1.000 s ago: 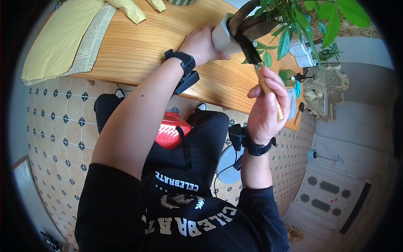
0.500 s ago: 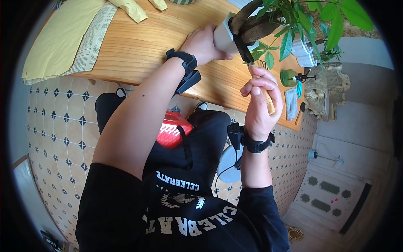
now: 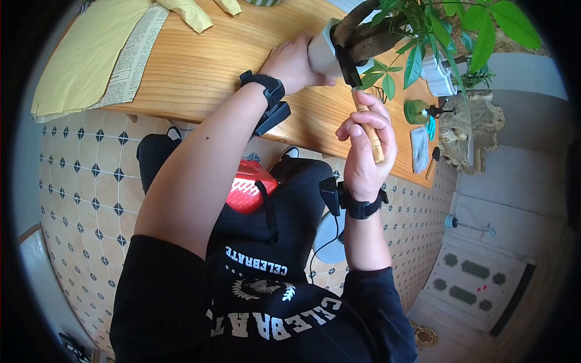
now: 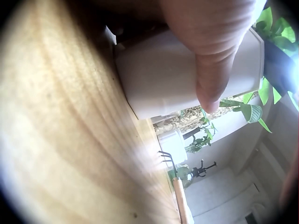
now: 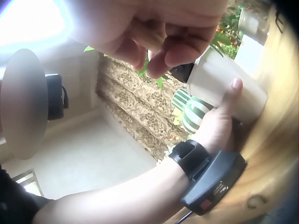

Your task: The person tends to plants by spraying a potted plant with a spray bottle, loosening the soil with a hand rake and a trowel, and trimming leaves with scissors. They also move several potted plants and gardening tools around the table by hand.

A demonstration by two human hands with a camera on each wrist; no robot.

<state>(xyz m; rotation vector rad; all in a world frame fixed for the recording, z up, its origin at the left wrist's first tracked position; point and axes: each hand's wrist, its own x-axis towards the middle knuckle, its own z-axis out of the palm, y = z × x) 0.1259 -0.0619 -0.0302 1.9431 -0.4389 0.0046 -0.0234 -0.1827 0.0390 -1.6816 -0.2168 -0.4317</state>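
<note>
Wooden-handled tool (image 3: 377, 149) tilted, dark blade (image 3: 347, 65) at white pot (image 3: 321, 53)

1 wooden table (image 3: 206, 72) stands over a tan tiled floor (image 3: 78, 187), near pale walls (image 3: 517, 169).

Home-like room, seemingly a living space: beige floor tiles (image 3: 78, 199) with dark diamond accents, a wooden table (image 3: 242, 36) holding a leafy plant in a white pot (image 3: 322, 53), a green-and-white striped vase (image 5: 196, 116), folds of brown patterned curtain (image 5: 133, 95) and pale, plain walls (image 5: 93, 149).
</note>
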